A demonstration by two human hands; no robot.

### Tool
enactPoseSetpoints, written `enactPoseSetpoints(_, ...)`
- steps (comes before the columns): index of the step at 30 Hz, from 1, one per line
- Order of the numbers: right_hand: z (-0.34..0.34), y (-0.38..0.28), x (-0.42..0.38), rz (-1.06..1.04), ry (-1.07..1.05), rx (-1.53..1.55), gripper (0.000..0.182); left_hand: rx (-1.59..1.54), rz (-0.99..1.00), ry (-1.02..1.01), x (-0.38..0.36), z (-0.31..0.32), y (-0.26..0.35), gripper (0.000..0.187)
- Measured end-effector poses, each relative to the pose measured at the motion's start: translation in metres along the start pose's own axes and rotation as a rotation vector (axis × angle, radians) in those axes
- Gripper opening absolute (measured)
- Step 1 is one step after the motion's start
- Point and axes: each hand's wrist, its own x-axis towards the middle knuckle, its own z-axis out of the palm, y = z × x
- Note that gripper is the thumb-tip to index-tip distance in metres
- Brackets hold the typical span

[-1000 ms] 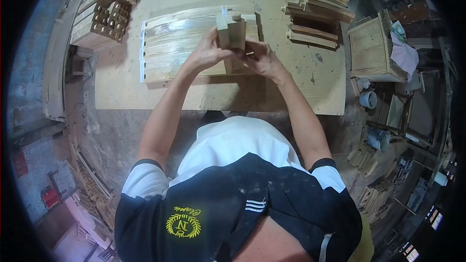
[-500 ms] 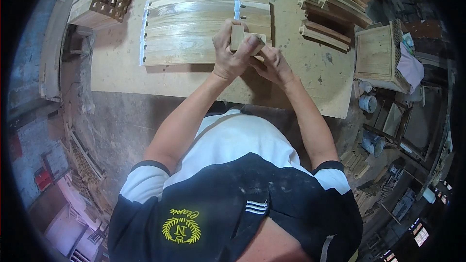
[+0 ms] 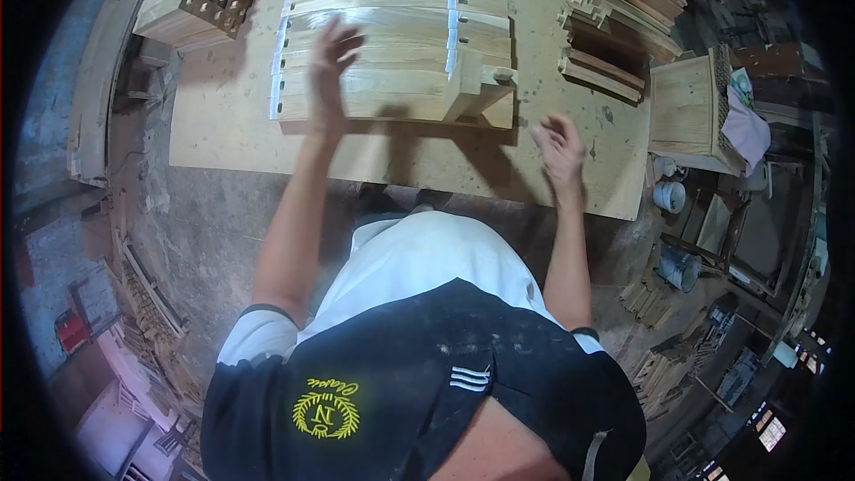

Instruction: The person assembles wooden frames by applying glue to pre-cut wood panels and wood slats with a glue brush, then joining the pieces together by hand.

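We had both hands empty, apart: left hand over the flat row of pale wooden boards, right hand off its near-right corner. Pale, blocky wooden piece stood between, seemingly long axis upright, nearer right hand.

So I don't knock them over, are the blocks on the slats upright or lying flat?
Upright: the blocks stand on end on the slats, end faces up, their shadow reaching across the table.

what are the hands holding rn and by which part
Nothing is held: the left hand and right hand are open, clear of the blocks on the boards.
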Motion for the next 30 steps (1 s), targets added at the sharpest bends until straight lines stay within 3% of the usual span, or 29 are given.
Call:
enactPoseSetpoints(3,-0.061,0.069,-0.038,0.056,0.139,-0.030,0.028,0.064,-0.003,0.182,-0.007,-0.079,-0.006,0.082)
enactPoseSetpoints(6,-0.064,0.070,-0.069,0.186,0.249,-0.040,0.024,0.154,-0.062,0.428,-0.013,-0.149,-0.013,0.062)
enactPoseSetpoints(9,-0.014,0.048,-0.073,0.193,0.317,0.002,0.020,0.191,-0.158,0.582,-0.016,-0.214,-0.007,0.055)
enactPoseSetpoints(13,0.086,-0.013,-0.085,0.090,0.285,-0.005,0.017,0.103,-0.170,0.495,-0.005,-0.278,-0.011,0.036)
enactPoseSetpoints(15,0.138,-0.025,-0.090,-0.036,0.123,0.015,0.015,0.137,-0.205,0.512,0.012,-0.308,-0.010,0.044)
enactPoseSetpoints(17,0.193,-0.052,-0.096,0.160,-0.001,-0.272,0.014,0.120,-0.210,0.557,0.042,-0.345,-0.007,0.056)
enactPoseSetpoints(18,0.220,-0.073,-0.104,0.080,-0.076,-0.294,0.015,0.112,-0.219,0.570,0.057,-0.356,-0.006,0.063)
enactPoseSetpoints(20,0.265,-0.096,-0.111,-0.010,-0.175,-0.262,0.014,0.119,-0.222,0.599,0.090,-0.382,-0.025,0.099)
enactPoseSetpoints(22,0.293,-0.095,-0.110,-0.017,-0.227,-0.247,0.014,0.338,-0.223,0.565,0.120,-0.392,-0.022,0.119)
enactPoseSetpoints(25,0.319,-0.097,-0.118,-0.168,-0.208,-0.358,0.014,0.582,-0.151,0.698,0.152,-0.386,-0.008,0.132)
enactPoseSetpoints(26,0.324,-0.104,-0.123,-0.102,-0.213,-0.331,0.015,0.441,-0.157,0.765,0.160,-0.385,0.002,0.136)
enactPoseSetpoints(30,0.331,-0.098,-0.124,-0.101,-0.159,-0.374,0.017,0.479,-0.104,0.878,0.204,-0.396,0.043,0.137)
